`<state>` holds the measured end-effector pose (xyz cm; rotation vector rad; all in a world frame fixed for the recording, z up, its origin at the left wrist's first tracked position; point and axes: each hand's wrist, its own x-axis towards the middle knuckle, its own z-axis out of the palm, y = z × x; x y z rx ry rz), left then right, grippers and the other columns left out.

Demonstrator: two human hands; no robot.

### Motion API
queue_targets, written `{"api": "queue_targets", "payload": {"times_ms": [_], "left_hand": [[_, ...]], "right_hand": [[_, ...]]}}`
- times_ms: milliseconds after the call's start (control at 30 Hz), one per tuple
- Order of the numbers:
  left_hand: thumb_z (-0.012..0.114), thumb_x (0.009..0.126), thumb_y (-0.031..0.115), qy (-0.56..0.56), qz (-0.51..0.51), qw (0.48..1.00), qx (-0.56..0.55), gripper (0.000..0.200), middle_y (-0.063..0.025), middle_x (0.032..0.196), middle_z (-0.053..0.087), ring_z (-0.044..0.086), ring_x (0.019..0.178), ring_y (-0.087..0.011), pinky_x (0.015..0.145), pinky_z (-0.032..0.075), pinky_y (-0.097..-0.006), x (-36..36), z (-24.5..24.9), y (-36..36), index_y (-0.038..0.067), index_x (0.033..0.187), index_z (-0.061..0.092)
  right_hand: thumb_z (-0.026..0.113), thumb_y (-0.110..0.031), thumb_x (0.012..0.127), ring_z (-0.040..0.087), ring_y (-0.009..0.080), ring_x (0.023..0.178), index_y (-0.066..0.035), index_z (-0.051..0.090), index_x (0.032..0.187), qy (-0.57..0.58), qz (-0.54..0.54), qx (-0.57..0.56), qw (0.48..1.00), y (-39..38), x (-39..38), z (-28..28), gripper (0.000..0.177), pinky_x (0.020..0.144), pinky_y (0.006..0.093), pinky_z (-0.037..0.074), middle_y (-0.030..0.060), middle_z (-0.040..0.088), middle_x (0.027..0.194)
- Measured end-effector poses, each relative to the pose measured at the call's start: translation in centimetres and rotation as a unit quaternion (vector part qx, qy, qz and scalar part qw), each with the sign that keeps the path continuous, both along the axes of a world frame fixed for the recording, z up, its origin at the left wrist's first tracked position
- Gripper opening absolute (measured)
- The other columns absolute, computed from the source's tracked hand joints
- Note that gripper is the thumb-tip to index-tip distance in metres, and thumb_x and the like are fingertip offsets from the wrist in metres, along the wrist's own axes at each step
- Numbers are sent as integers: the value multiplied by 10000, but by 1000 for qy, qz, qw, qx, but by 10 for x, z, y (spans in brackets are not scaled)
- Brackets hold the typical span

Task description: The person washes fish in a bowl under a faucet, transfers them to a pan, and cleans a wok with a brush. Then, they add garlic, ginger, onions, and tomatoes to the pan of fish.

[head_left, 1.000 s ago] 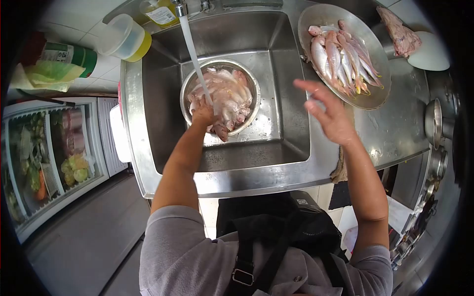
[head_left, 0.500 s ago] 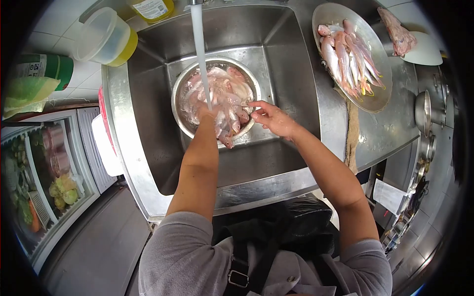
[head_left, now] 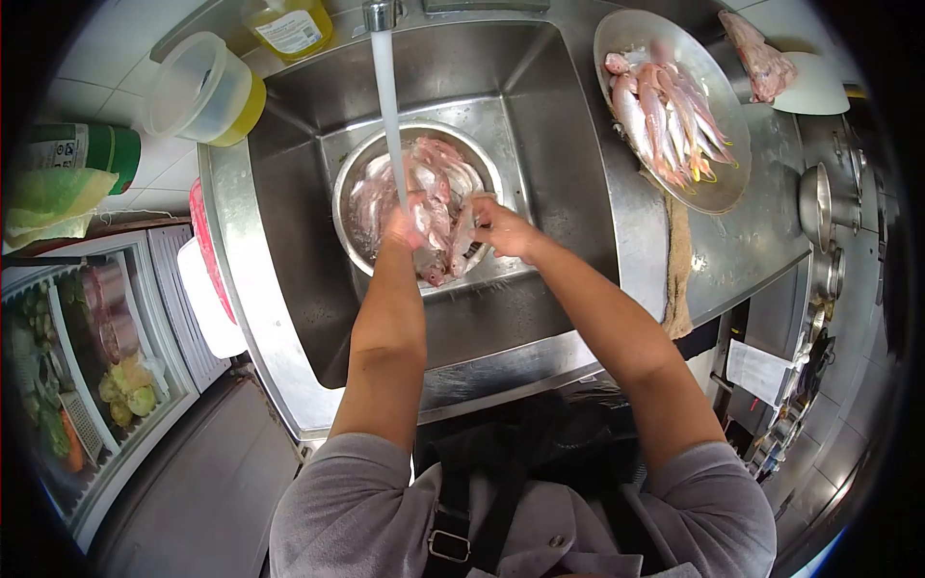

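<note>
A round metal bowl [head_left: 343, 214] full of pinkish fish [head_left: 438, 183] and water stands in the steel sink [head_left: 568, 202]. Water runs from the tap [head_left: 381, 14] into it. My left hand [head_left: 405, 223] is in the bowl among the fish under the stream, its fingers partly hidden by water and fish. At the bowl's right rim, my right hand [head_left: 503, 231] has its fingers curled round a fish [head_left: 463, 236]. More fish [head_left: 667, 120] lie side by side on an oval metal tray [head_left: 725, 188] to the right of the sink.
A clear plastic tub [head_left: 198, 87] and a yellow bottle [head_left: 289, 29] stand behind the sink at left. A brown cloth [head_left: 679, 270] lies by the right edge. A white bowl [head_left: 814, 89] and a fish piece [head_left: 758, 56] are at the back right. An open fridge [head_left: 106, 366] stands at left.
My right hand has moved left over the bowl's rim and taken hold of a fish. My left hand has shifted slightly among the fish. The whole view has shifted a little.
</note>
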<state>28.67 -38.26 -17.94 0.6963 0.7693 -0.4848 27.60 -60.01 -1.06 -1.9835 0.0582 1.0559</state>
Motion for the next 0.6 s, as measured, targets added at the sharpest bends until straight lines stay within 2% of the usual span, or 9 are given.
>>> {"api": "queue_targets", "payload": {"times_ms": [67, 133, 233, 300, 367, 433, 500, 533, 600], "left_hand": [[583, 879, 280, -5, 20, 998, -66, 443, -162, 1138, 648, 642, 992, -343, 859, 526, -534, 4, -5, 2, 10, 1230, 575], [572, 880, 268, -17, 6, 995, -99, 450, -167, 1138, 652, 644, 995, -345, 862, 522, -542, 5, 22, 5, -3, 1239, 570], [627, 847, 242, -21, -18, 992, -125, 434, -190, 1061, 663, 646, 963, -378, 875, 514, -543, 4, 41, 12, -30, 1182, 572], [610, 865, 230, -61, -67, 991, -98, 417, -199, 1111, 650, 638, 989, -372, 875, 512, -545, 4, 33, 17, -21, 1195, 566], [615, 874, 234, -48, -52, 987, -145, 417, -194, 1113, 649, 639, 990, -364, 874, 514, -540, 0, 42, 13, -17, 1204, 565], [620, 884, 239, -36, -36, 980, -194, 417, -190, 1115, 648, 639, 991, -357, 873, 516, -535, -2, 58, 4, -12, 1212, 563], [590, 903, 272, -34, -21, 995, -87, 467, -205, 1243, 602, 611, 1092, -362, 953, 486, -522, -3, 76, -7, 12, 1289, 550], [606, 911, 270, -40, -51, 994, -86, 447, -183, 1218, 616, 614, 1091, -344, 946, 495, -515, -1, 79, -6, 49, 1296, 554], [602, 916, 263, -76, -77, 988, -109, 431, -167, 1196, 624, 618, 1087, -331, 945, 497, -510, 8, 74, 4, 62, 1295, 560]], "right_hand": [[675, -220, 901, 538, 275, 1196, -155, 326, 1486, -40, 18, -30, 999, 1, 1, -36, 684, 958, 397, 488, 185, 530, 1322], [704, -155, 864, 527, 324, 1236, -117, 266, 1522, -100, 41, -40, 993, -1, 3, -86, 792, 998, 381, 463, 250, 510, 1363], [711, -162, 859, 542, 304, 1216, -126, 294, 1509, -25, 23, 11, 999, 14, 12, -39, 774, 976, 388, 476, 232, 540, 1325], [714, -204, 872, 561, 282, 1187, -135, 315, 1498, 1, -13, 51, 999, 24, 11, -48, 745, 935, 412, 497, 201, 550, 1316], [702, -251, 896, 576, 254, 1155, -151, 333, 1487, 100, -122, 98, 983, 39, 12, -32, 704, 893, 437, 518, 159, 565, 1297], [689, -291, 915, 613, 236, 1069, -124, 333, 1482, 100, -190, 132, 968, 54, 9, -24, 690, 816, 429, 550, 124, 584, 1254], [684, -283, 922, 635, 221, 1004, -67, 326, 1472, 84, -262, 103, 956, 60, 13, -26, 691, 726, 378, 574, 129, 574, 1237], [691, -256, 918, 647, 221, 953, -11, 338, 1450, 41, -229, 92, 968, 57, 15, -49, 684, 659, 344, 579, 148, 543, 1264], [695, -241, 914, 643, 228, 962, 1, 359, 1434, 0, -197, 74, 978, 57, 19, -53, 665, 659, 346, 580, 157, 543, 1263]]}}
